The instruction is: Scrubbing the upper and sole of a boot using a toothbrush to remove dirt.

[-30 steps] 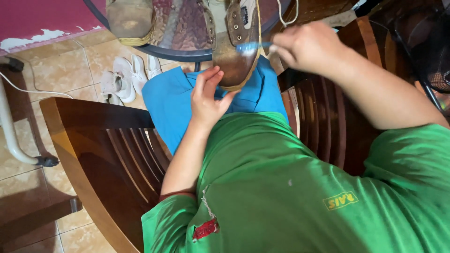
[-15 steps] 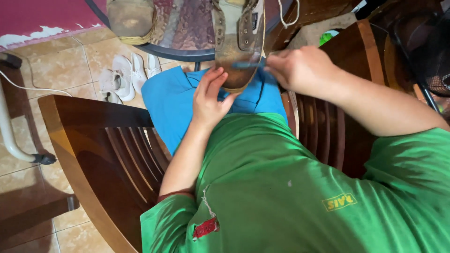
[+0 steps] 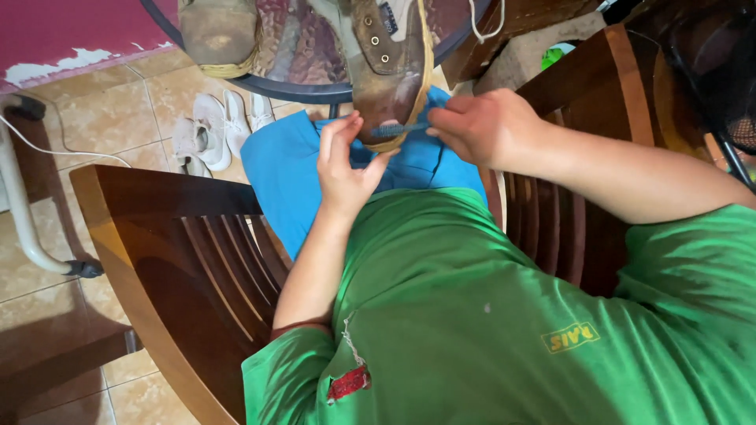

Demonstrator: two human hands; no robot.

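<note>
A worn brown boot (image 3: 391,75) with a pale sole edge hangs off the round table's rim (image 3: 276,85) above my blue-clad lap (image 3: 291,173). My left hand (image 3: 343,164) cups the boot's toe from below, fingers curled on it. My right hand (image 3: 479,126) pinches a small dark brush (image 3: 398,129) whose bristles lie against the boot's toe. A white lace (image 3: 484,24) dangles from the boot's top.
A second dirty boot (image 3: 216,35) rests on the round table at upper left. White shoes (image 3: 209,130) lie on the tiled floor. Dark wooden chair arms (image 3: 169,236) flank me on both sides. A white pipe frame (image 3: 24,212) stands at left.
My right hand with the brush has slid left along the boot's toe, and my left hand has shifted its grip under the toe. The view has tilted slightly.
</note>
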